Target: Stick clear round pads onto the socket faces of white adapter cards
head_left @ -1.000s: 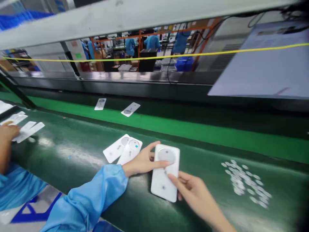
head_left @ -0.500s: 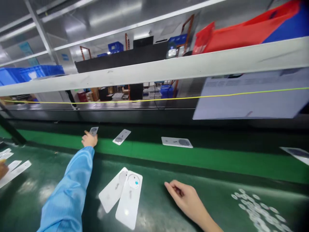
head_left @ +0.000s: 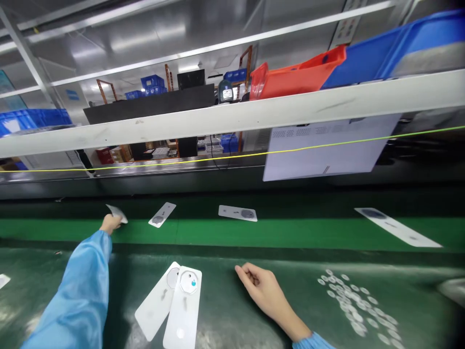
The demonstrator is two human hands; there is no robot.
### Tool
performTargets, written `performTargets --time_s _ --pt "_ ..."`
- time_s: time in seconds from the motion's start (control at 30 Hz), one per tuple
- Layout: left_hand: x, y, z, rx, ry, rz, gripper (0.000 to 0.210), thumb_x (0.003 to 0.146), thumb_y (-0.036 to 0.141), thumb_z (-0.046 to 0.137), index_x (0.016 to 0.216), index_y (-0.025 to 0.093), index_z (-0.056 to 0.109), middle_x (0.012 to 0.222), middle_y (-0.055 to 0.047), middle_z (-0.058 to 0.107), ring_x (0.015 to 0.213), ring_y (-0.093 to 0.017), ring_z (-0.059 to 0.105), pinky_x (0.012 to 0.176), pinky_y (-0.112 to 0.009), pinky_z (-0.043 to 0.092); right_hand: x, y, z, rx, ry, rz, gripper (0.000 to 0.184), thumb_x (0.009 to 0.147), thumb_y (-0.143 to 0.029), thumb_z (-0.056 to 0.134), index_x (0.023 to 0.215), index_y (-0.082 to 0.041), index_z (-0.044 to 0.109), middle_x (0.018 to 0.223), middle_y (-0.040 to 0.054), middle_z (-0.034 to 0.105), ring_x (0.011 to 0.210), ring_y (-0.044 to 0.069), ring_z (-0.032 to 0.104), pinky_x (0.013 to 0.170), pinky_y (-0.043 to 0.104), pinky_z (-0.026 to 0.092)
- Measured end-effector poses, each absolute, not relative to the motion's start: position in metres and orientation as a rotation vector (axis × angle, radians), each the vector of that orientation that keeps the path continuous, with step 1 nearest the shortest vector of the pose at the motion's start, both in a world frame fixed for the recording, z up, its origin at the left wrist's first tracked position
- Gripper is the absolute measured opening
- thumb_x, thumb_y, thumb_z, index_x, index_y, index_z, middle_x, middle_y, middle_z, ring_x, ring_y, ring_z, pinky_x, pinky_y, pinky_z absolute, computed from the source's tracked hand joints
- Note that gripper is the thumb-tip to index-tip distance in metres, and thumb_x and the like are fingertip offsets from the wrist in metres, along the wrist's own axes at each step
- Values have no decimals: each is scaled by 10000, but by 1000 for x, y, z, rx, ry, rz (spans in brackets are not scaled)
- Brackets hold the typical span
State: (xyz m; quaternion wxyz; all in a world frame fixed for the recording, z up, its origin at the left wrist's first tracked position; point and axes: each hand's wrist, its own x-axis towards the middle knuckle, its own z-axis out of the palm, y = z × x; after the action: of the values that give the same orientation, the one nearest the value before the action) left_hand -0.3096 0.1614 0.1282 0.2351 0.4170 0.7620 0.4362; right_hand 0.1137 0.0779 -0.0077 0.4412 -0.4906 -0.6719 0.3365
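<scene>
My left hand reaches out to the green belt, its fingers closed on the near end of a white phone back panel, which is lifted and tilted. Loosely curled, my right hand rests over the green tabletop, and nothing shows in its fingers. Between my arms lie two overlapping phone back panels: the upper panel has a round ring with a small blue spot, and the lower panel fans out to its left.
Along the green belt lie more panels: a slanted panel, a crosswise panel and a panel at right. Small whitish rings are scattered right of my right hand. A white shelf rail crosses above, carrying a red bin.
My left hand has taken hold of the panel on the belt and raised it at a tilt. My right hand stays curled in nearly the same place. The view has shifted right.
</scene>
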Motion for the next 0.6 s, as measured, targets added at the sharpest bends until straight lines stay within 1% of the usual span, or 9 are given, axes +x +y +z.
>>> performTargets --time_s 0.07,0.13,0.2,0.23,0.27,0.3,0.37,0.47,0.6 --pt "-271 144 122 1184 1934 1138 307 969 321 630 1204 123 627 1120 -103 680 927 -210 683 816 -396 591 110 76 -1 -1201 -1626 895 567 883 -716 541 642 -203 561 569 0 512 532 147 441 526 271 375" --pt "-221 113 105 1247 1740 1060 286 927 251 662 1147 68 659 991 -118 723 816 -213 697 769 -369 590 101 68 8 -1151 -1544 1038 584 859 -743 554 836 -172 670 718 56 649 591 170 542 541 275 435" --pt "-169 68 82 1323 1518 974 328 852 254 740 1143 110 694 1000 -96 748 833 -233 710 774 -360 588 91 50 18 -1062 -1467 1231 653 851 -762 550 1032 -147 678 815 88 689 597 174 585 497 265 450" --pt "-145 44 72 1404 1291 902 391 864 292 730 1216 130 674 1068 -105 745 906 -253 711 812 -375 582 87 38 23 -1022 -1438 1310 664 859 -759 545 1067 -141 667 784 75 677 554 161 570 456 251 430" --pt "-125 21 63 1432 1182 887 393 893 352 697 1225 145 676 1066 -106 748 946 -262 706 844 -387 574 85 24 28 -994 -1417 1369 650 873 -749 537 1061 -139 661 720 46 646 500 143 534 419 236 400" --pt "-108 1 57 1450 1126 850 384 925 380 658 1241 162 671 1124 -106 740 1027 -261 692 926 -396 549 85 9 31 -980 -1405 1412 623 892 -733 530 1039 -141 657 658 14 606 455 124 490 394 224 369" --pt "-85 -26 52 1428 1067 854 452 878 398 724 1266 179 653 1205 -116 719 1093 -271 675 971 -402 531 91 -19 35 -973 -1425 1481 560 926 -692 523 999 -151 649 607 -21 553 424 99 430 381 210 333" --pt "-63 -36 51 1197 1029 945 512 768 407 831 1177 135 684 1157 -155 734 1062 -298 696 944 -415 548 107 -53 32 -970 -1567 1585 480 967 -628 516 947 -164 636 671 -8 583 495 104 463 426 208 350" --pt "-35 -33 42 795 924 1002 455 734 389 847 1065 102 723 1098 -191 753 1024 -315 721 887 -415 579 127 -75 18 -1047 -1681 1463 459 1015 -581 448 875 -173 603 731 13 618 612 141 545 532 236 416"
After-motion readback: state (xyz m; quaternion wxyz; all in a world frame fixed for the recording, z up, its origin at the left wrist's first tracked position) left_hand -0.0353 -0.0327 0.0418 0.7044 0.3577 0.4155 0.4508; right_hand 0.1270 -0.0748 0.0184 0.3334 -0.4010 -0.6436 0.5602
